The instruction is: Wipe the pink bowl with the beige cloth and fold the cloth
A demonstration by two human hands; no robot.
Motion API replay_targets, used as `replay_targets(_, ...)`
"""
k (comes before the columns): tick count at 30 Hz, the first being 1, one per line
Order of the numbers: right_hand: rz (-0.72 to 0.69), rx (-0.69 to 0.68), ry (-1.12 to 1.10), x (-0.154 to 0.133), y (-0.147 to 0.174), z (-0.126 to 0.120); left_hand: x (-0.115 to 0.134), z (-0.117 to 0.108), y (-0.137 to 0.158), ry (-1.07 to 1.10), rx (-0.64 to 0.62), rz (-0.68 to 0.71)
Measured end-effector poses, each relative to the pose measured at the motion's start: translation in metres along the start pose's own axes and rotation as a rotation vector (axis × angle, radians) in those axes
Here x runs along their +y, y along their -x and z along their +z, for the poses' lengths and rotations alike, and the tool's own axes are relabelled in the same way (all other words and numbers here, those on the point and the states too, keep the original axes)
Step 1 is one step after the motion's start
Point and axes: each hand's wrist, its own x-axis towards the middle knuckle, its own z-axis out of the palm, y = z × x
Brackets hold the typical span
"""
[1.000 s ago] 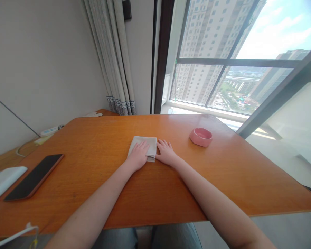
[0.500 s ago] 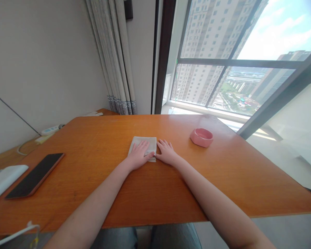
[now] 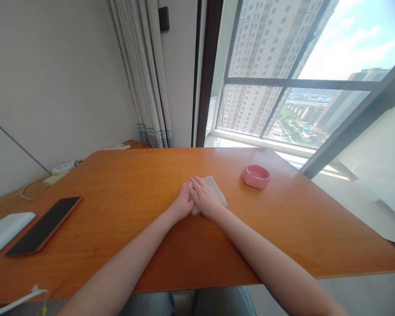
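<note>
A folded light-grey cloth (image 3: 213,188) lies turned at an angle on the wooden table, partly covered by my hands. My right hand (image 3: 203,197) rests flat on top of it, fingers stretched out and pointing away from me. At the cloth's left edge is my left hand (image 3: 183,202), palm down, touching the cloth. The right fingers overlap the left ones and partly hide them, though the left hand looks extended rather than curled.
To the right stands a pink angular bowl (image 3: 256,176). A dark phone-like slab (image 3: 44,226) lies on the left of the wooden table (image 3: 125,175), beside a white object (image 3: 8,232). A white cable (image 3: 23,298) crosses the near left corner. Behind are a curtain and a window.
The cloth has turned and shifted to the right. My right hand has moved from beside the cloth onto it, and my left hand has slid to its left edge.
</note>
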Motion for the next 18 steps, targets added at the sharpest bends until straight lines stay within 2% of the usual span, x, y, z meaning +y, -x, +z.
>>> replay_targets(3,0.073,-0.132,0.084,-0.008,0.006,0.015,-0.007,-0.005,0.001,-0.119,-0.043,-0.065)
replay_targets(7,0.225,-0.186,0.226,0.004,0.017,0.013,-0.02,-0.02,0.003,-0.277,-0.141,-0.111)
replay_targets(10,0.229,-0.24,0.254,0.021,0.035,-0.002,-0.02,-0.024,0.003,-0.294,-0.16,-0.113)
replay_targets(14,0.199,-0.277,0.273,0.057,0.076,-0.029,-0.017,-0.022,0.003,-0.283,-0.147,-0.122)
replay_targets(18,0.371,-0.221,0.373,0.108,0.112,-0.053,-0.015,-0.024,0.003,-0.277,-0.168,-0.132)
